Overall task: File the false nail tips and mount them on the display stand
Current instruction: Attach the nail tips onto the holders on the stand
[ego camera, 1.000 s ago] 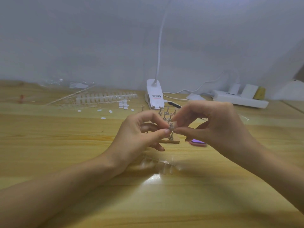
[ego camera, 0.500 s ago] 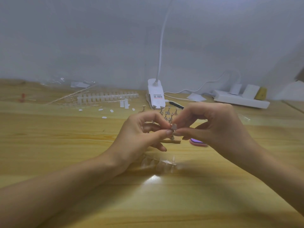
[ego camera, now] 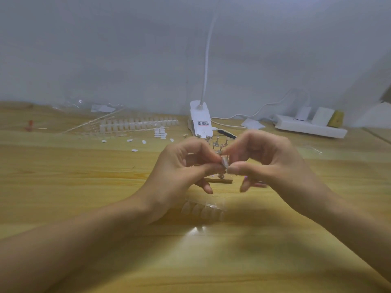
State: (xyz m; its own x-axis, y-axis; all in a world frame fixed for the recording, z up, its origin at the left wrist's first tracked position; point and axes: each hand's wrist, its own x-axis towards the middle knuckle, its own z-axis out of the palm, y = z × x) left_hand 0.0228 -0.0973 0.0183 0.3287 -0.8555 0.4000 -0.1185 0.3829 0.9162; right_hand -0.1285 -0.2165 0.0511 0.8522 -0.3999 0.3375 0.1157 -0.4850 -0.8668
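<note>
A pale grey wall stands at the back. In front of it is a big yellow wooden table. Two bare arms reach in from the bottom, one from each side, and the hands meet in the middle, above the table.

The left hand and the right hand are close together. Each one pinches the same tiny thing with its thumb and first finger. The other fingers are curled.

At the back right lies a long white power strip with plugs in it. Near the middle of the back sits a white lamp with a thin bendy neck going up. To the left of the lamp lies a long row of white nail tips.

Just behind the hands is the display stand, a small flat wooden base with little metal pegs sticking up. The hands hide part of it. On the table just in front of the hands lies a short row of clear tips.

Some small white oval bits are spread near the long row.

The smallest thing is the nail tip that both hands pinch. It is pale and blurry, and it is held up just above the stand.
</note>
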